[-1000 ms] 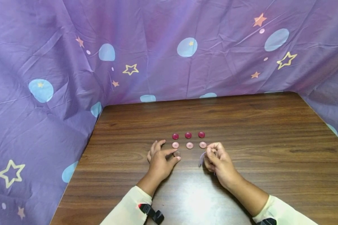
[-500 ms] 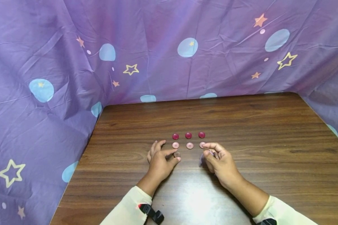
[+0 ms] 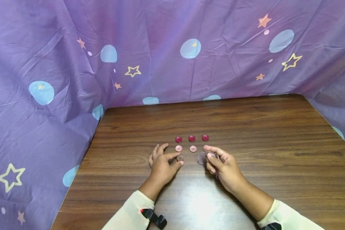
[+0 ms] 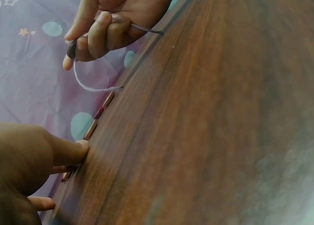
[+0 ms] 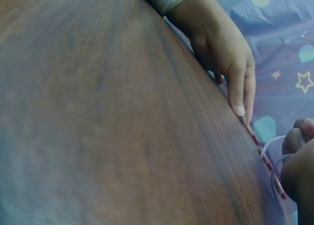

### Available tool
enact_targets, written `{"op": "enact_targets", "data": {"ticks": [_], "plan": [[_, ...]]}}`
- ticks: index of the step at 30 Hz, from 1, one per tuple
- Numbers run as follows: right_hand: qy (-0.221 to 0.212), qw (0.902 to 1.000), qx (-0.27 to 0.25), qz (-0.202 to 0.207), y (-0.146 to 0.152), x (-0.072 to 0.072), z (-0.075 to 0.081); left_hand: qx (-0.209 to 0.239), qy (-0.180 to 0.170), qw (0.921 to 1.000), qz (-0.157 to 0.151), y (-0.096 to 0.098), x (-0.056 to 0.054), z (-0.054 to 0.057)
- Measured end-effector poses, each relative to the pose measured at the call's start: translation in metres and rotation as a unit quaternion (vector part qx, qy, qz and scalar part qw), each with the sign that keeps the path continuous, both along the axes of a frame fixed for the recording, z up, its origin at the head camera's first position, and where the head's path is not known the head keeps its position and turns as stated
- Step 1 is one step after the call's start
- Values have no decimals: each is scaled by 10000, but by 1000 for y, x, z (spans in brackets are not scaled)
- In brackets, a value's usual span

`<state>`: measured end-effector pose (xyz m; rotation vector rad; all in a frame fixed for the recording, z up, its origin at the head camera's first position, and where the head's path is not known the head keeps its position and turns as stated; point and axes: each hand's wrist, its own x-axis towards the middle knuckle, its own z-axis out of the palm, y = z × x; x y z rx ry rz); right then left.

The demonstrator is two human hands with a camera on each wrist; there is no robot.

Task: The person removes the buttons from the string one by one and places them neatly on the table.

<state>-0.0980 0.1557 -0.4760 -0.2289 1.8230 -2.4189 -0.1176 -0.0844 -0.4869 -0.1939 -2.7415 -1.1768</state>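
My left hand (image 3: 162, 166) rests on the table, pinching a small brown button (image 3: 180, 158) between thumb and index finger. To its right, my right hand (image 3: 225, 167) is raised over the wood and grips a dark brown button (image 4: 72, 49) at its fingertips. A thin lilac cord (image 4: 88, 88) hangs from that button in a loop and runs back through the curled fingers. Beyond the hands lie a row of pink buttons (image 3: 193, 149) and a row of dark red buttons (image 3: 191, 138). The right fingertips partly hide the rightmost pink one.
The wood-grain table (image 3: 258, 127) reaches back to a purple curtain (image 3: 161, 64) printed with stars and blue spots. A black strap with a camera (image 3: 155, 218) sits on the left sleeve. Light glares off the near tabletop.
The right fingers have shifted slightly left, now partly covering the rightmost pink button, and the dark button shows at their tips. The cord's loop has swung left. The left hand stays put.
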Motion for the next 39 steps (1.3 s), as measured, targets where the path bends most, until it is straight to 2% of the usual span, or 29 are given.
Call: {"op": "enact_targets", "data": {"ticks": [9, 18, 33, 39], "plan": [[104, 9995, -275, -153, -3, 0, -1, 20, -11, 10000, 47, 0, 1, 0], [150, 9993, -265, -219, -3, -1, -4, -6, -118, 9999, 44, 0, 0, 1], [351, 9986, -338, -189, -1, -2, -6, -28, 48, 10000, 34, 0, 0, -1], [142, 9996, -176, -179, -1, -4, -4, -11, 26, 10000, 53, 0, -1, -1]]}}
